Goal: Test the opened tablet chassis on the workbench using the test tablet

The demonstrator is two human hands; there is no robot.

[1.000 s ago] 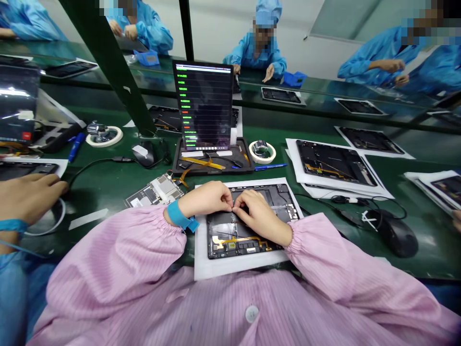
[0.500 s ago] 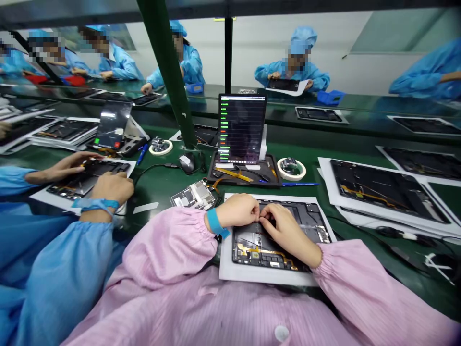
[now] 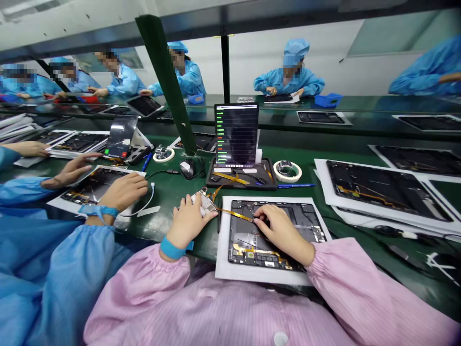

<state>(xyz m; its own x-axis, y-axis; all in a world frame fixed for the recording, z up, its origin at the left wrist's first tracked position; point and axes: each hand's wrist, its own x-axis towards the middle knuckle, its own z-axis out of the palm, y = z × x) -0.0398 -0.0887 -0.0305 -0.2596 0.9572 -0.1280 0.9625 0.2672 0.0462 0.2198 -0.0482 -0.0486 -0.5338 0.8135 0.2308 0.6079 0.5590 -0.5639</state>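
Note:
My left hand (image 3: 188, 223) spans a silver-and-white circuit board (image 3: 208, 206) from above, thumb at its right side and fingers across its top. It grips the board against the green bench, hiding much of it. From the board an orange flex cable (image 3: 234, 214) runs right, over an opened black tablet housing (image 3: 295, 216). Thumb and forefinger of my right hand (image 3: 281, 230) pinch the cable's far end above the housing. The housing lies on a white sheet (image 3: 224, 271). Inside, dark battery panels and an orange ribbon (image 3: 259, 251) near the front edge show.
Behind stands a lit tablet screen (image 3: 236, 137) in a black tray (image 3: 245, 180). A tape roll (image 3: 287, 171), blue pen (image 3: 297, 186) and mouse (image 3: 187, 169) lie nearby. Stacked housings (image 3: 385, 190) are at right. At left, a co-worker's hands (image 3: 124, 192) are over another housing.
My left hand has left the housing and moved left onto the circuit board, which sits slightly nearer me. The orange cable now stretches across to my right hand, which stays over the housing.

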